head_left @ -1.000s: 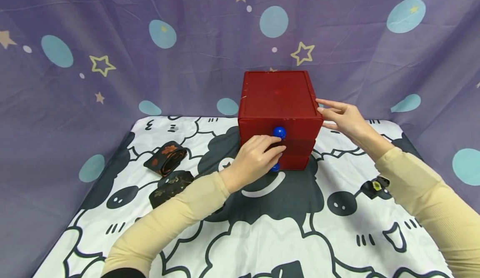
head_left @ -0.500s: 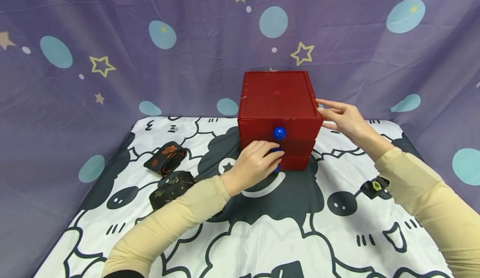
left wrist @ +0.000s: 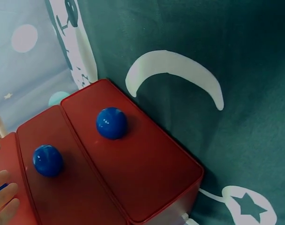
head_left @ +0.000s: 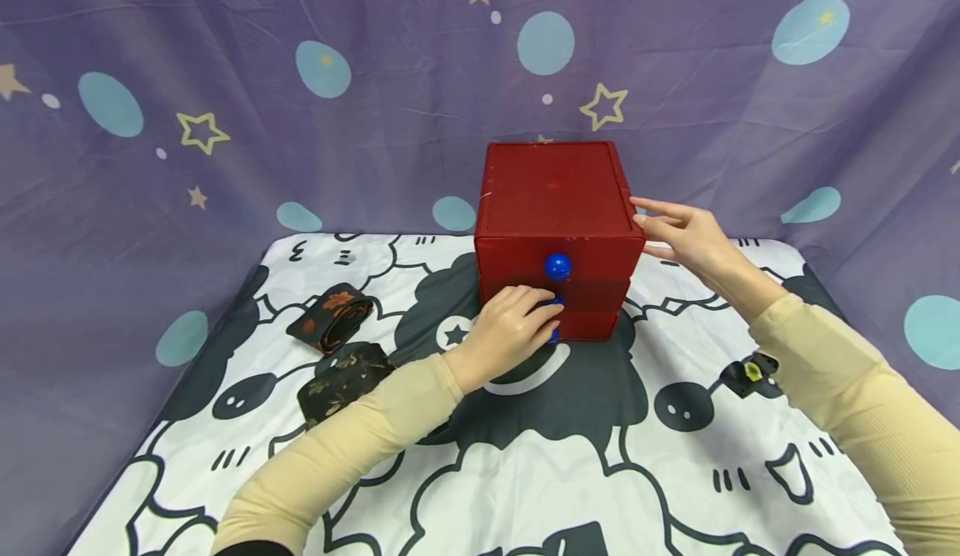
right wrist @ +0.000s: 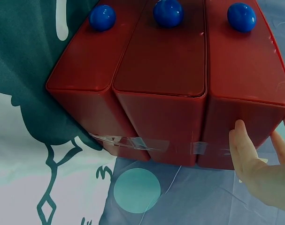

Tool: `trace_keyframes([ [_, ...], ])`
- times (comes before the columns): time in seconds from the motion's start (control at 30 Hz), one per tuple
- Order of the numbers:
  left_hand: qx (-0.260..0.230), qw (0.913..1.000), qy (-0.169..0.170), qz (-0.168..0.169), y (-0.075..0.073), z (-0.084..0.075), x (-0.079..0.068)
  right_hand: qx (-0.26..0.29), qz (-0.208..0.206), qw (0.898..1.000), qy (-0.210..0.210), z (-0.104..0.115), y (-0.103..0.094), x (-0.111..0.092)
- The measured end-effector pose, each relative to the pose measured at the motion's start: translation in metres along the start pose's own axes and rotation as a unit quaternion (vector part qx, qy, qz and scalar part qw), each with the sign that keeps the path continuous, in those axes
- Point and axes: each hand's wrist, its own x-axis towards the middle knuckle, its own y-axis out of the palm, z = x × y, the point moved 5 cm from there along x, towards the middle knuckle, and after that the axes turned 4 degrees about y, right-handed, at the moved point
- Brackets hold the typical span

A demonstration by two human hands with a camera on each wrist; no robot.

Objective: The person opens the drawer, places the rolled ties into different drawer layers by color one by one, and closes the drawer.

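Three red drawers (head_left: 592, 293) stand closed, left fingers (head_left: 542, 315) relaxed in front, right fingers (right wrist: 244, 147) extended alongside.

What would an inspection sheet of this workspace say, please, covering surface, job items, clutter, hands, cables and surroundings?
Surface: cloth with a black-and-white cartoon print.
Job items: red three-drawer unit with blue knobs; clear tape on its side.
Clutter: black roll with orange pattern and dark patterned roll, the latter partly behind a sleeve; small dark item with a yellow-green mark, identity unclear.
Hands: left hand in front of the lower knobs, contact not clear; right hand has fingertips at the unit's side.
Cables: nothing seen.
Surroundings: purple curtain printed with stars and pale-blue ovals.
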Motion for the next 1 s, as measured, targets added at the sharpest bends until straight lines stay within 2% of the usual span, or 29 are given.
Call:
trace_keyframes([
  [1.0,0.007,0.9972,-0.07,0.026,0.028,0.01,-0.008,0.003,-0.006,1.0,0.005,0.0,-0.001,0.0],
])
